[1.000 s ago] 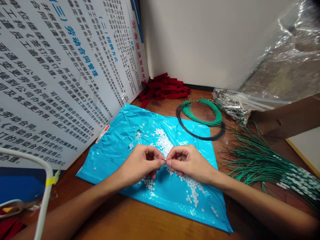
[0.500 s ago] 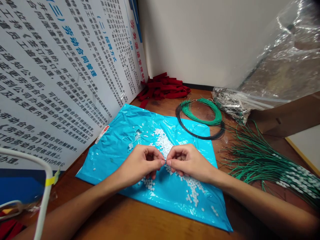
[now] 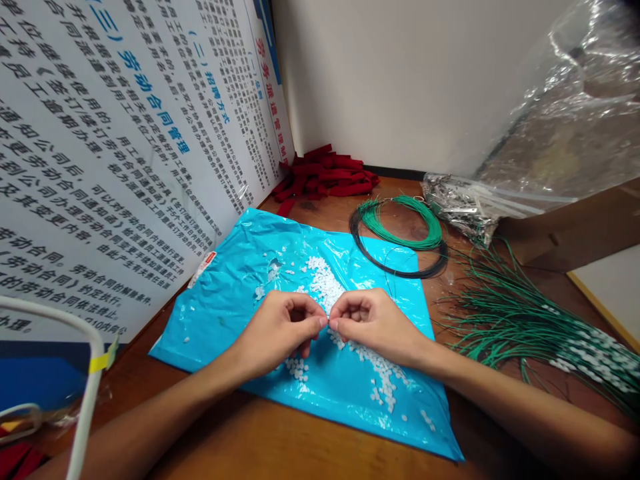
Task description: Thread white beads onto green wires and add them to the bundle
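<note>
Across blue plastic (image 3: 215,333), white beads (image 3: 325,283) are lying just beyond and beneath the left hand (image 3: 280,330) and right hand (image 3: 377,327), whose closed fingertips are meeting, pinching something too small to identify, neither hand clearly nearer.

2 hands (image 3: 283,333) – 1 blu bag (image 3: 220,317), 2 wire coils (image 3: 434,230), 1 grn wire bndl (image 3: 520,323) – many wht pcs (image 3: 323,279)

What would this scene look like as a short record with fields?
Left hand: fingertips pinched
Right hand: pinched too, fingertips meeting the left's
Anything held: too small to tell
Small white pieces: scattered on blue plastic
Green coil: overlapping black coil
Red strips: piled near the walls
Green strands: right of the plastic
</note>
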